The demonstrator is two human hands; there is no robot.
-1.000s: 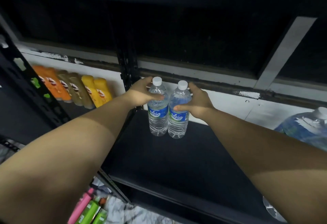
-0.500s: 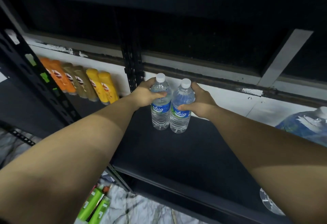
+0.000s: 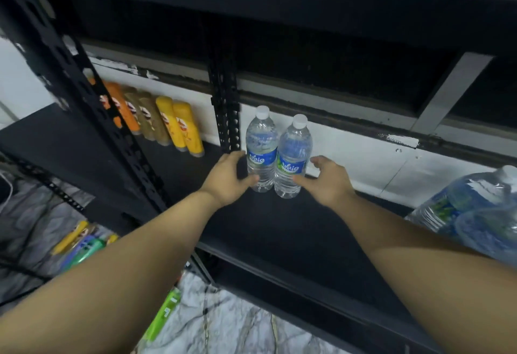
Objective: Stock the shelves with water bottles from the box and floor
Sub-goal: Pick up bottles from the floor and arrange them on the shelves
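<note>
two Vaia water bottles (image 3: 277,155) upright, touching, back of black shelf (image 3: 279,230) near 12 o'clock, left hand (image 3: 228,178) at 9 o'clock of pair, fingers loosely curved, thumb at left bottle base (grip unclear), right hand (image 3: 326,178) at 3 o'clock likewise, large water jug (image 3: 475,208) far 3 o'clock

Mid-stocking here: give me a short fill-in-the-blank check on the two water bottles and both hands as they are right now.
1. The two water bottles stand upright, side by side, on the black ____.
2. Both bottles have ____ caps.
3. The left hand and right hand are at the bottles' ____ halves.
4. The cans stand to the bottles' ____.

Missing words: shelf; white; lower; left
</note>
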